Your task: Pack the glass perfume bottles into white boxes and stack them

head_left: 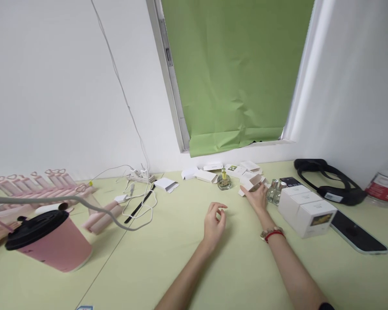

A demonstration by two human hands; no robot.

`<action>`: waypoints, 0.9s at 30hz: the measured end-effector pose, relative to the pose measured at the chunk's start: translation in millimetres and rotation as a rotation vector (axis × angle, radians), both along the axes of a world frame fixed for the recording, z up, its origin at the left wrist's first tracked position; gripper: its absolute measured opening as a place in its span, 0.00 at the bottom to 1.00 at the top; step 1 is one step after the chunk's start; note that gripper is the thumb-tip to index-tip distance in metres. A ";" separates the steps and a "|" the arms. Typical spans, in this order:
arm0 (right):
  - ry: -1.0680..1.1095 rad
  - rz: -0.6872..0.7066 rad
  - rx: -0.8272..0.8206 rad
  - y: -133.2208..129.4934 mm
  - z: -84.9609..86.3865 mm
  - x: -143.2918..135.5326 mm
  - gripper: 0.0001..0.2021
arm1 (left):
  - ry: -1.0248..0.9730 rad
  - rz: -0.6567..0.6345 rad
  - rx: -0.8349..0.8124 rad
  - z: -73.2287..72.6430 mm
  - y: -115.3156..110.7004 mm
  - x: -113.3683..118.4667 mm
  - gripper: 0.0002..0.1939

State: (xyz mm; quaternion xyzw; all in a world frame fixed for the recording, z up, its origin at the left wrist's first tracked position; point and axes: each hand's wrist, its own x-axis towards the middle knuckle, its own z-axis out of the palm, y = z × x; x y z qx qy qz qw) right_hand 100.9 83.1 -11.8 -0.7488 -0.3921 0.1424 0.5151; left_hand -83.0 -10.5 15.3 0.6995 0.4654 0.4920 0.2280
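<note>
1. On the pale-green tabletop [242,262], the right hand [258,199] grips one open white cardboard box [250,180].
2. Left hand [214,224]: empty, fingers loosely curled.
3. Farther right: two clear glass bottles [271,192], three square-edged white cartons [305,210].

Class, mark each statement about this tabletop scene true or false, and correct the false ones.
1. The right hand is beside a round bottle. True.
2. The left hand grips a phone. False: nothing shows in the left hand.
3. The pink cup has a black lid. True.
4. The window covering is red. False: the covering is green.
5. A bracelet circles the left wrist. False: the bracelet is on the right wrist.
</note>
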 end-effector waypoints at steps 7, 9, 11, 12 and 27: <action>-0.015 0.008 -0.024 -1.4 0.5 -1.1 0.46 | 0.008 -0.008 0.024 -3.0 1.3 -0.4 0.10; -0.023 0.030 -0.043 -2.1 1.1 -1.1 0.45 | 0.014 -0.006 0.022 -4.2 2.2 -0.7 0.10; -0.034 0.045 -0.054 -2.8 1.5 -1.0 0.44 | 0.019 -0.009 0.013 -5.2 3.7 -1.0 0.10; -0.035 0.054 -0.058 -3.1 1.5 -0.9 0.43 | 0.023 -0.011 0.010 -5.6 4.6 -1.2 0.10; -0.157 0.143 0.345 -16.5 0.5 -23.4 0.35 | 0.057 0.090 0.034 -4.9 19.1 -17.9 0.11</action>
